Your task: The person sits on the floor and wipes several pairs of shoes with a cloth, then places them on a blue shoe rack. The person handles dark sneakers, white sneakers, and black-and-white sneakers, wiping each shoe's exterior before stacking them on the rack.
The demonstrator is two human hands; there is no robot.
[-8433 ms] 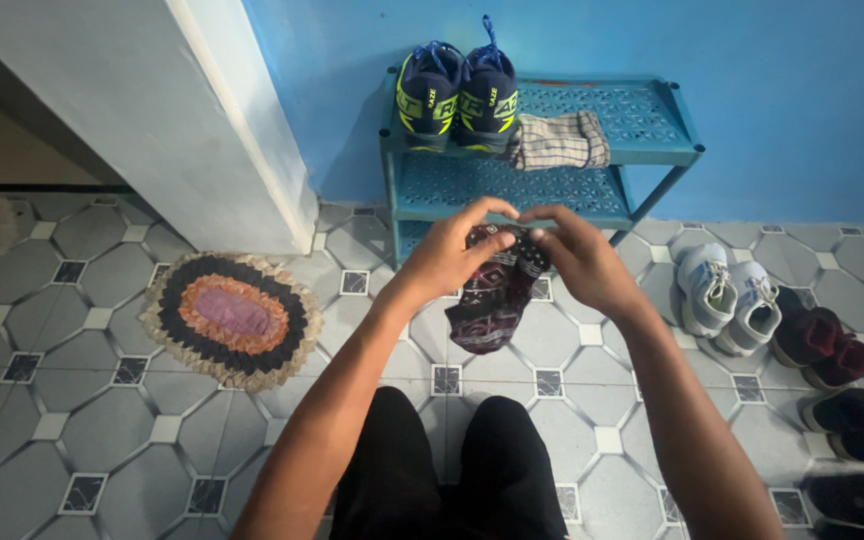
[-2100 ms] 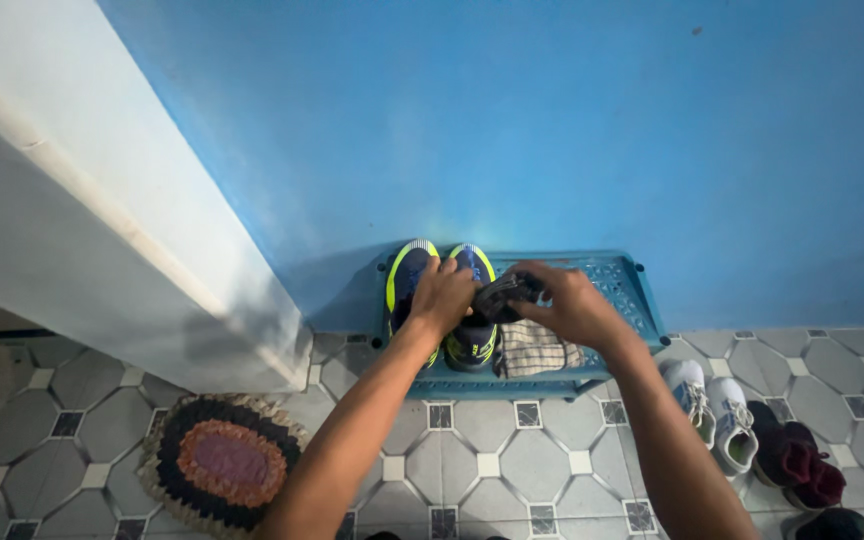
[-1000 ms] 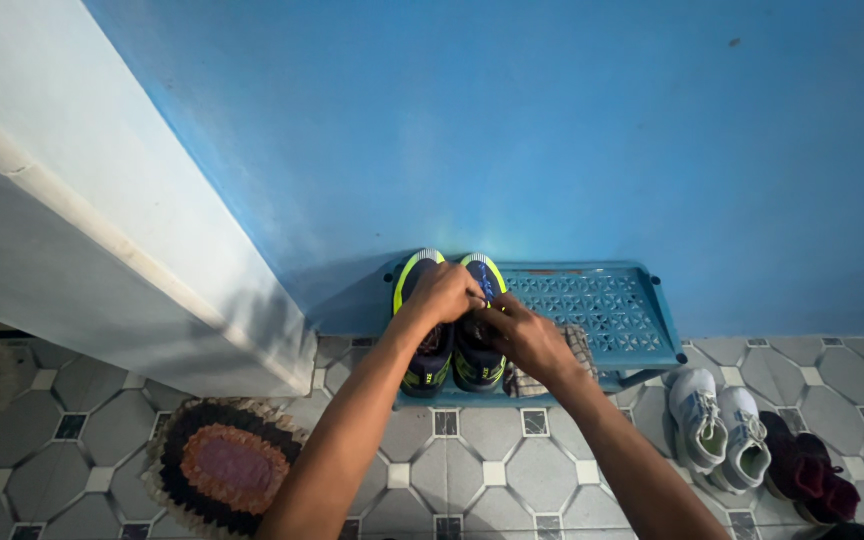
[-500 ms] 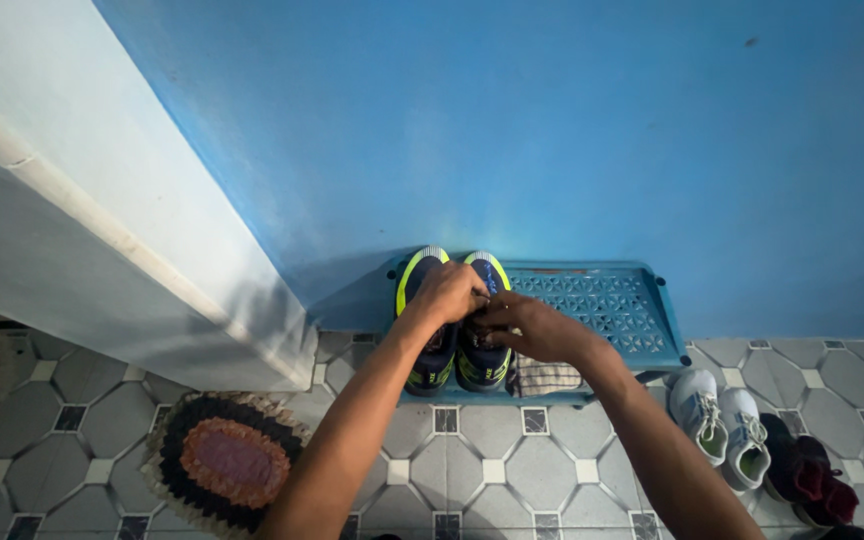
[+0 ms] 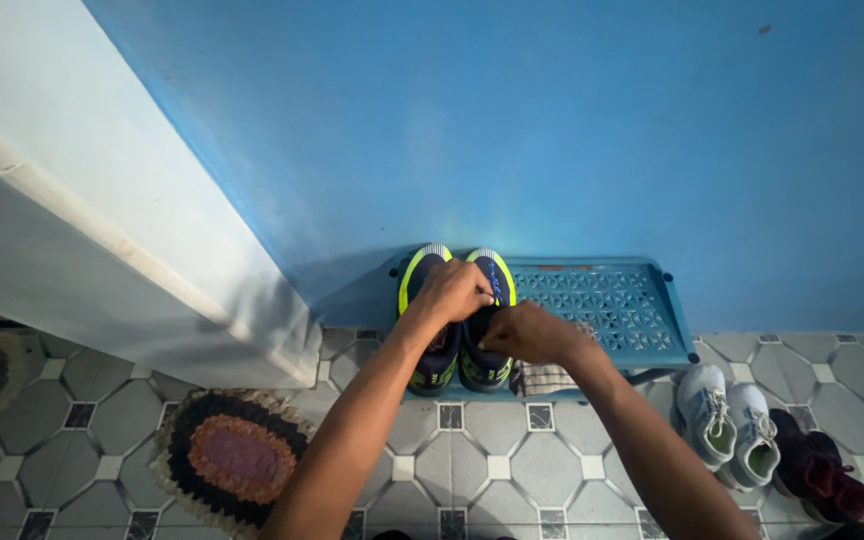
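Both hands sit on the navy sneakers w/ neon-yellow trim (image 5: pixel 457 335), at the left end of the teal perforated plastic shoe rack (image 5: pixel 607 305). Left hand (image 5: pixel 449 292) curls over the laces; right hand (image 5: pixel 524 332) is closed by the right shoe's opening — can't tell what it grips. Folded checked cloth (image 5: pixel 547 376) lies just beside.

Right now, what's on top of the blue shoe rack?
A pair of sneakers and a checked cloth sit on the rack. Both hands cover the sneaker openings.
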